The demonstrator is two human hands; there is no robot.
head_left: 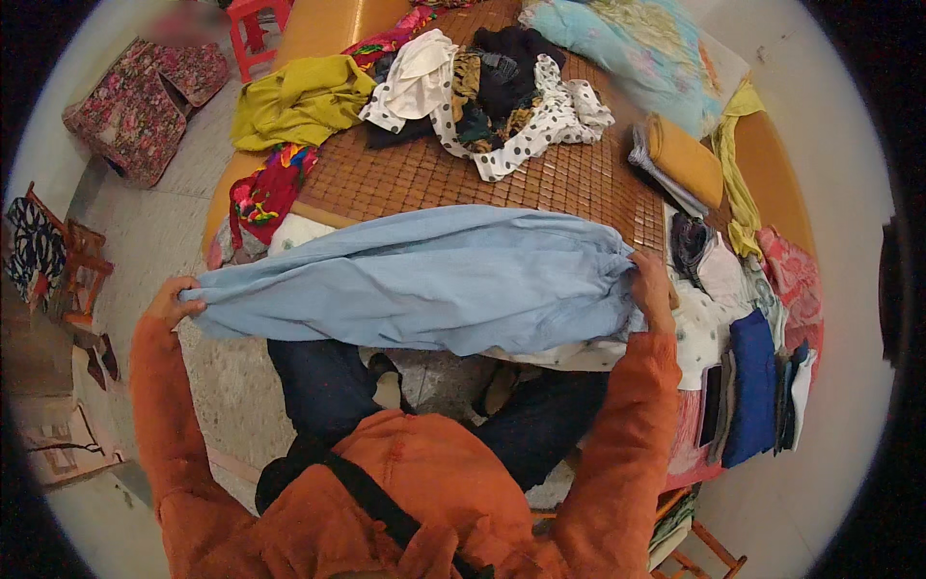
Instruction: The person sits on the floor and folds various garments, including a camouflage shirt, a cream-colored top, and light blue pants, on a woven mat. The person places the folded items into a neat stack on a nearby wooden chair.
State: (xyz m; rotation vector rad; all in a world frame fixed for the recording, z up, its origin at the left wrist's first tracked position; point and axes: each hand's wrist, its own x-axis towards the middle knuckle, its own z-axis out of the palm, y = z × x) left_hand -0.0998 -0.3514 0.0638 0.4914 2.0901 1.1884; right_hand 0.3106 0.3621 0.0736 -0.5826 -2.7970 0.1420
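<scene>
A pair of light blue trousers [415, 280] is stretched sideways in front of me, over my knees and the near edge of the bed. My left hand [174, 301] grips the narrow left end. At the gathered, waistband-like right end, my right hand [653, 289] is closed on the cloth. The trousers hang in long loose folds between my hands and cover part of the woven bed mat [386, 183] behind them.
Beyond the trousers lie a mustard-yellow garment [304, 101], a black-dotted white cloth [521, 150] and dark clothes. Folded orange cloth [685, 159] rests at the right. Several folded garments, including a blue one [750, 386], stand near my right arm. A red stool [256, 39] is at the far left.
</scene>
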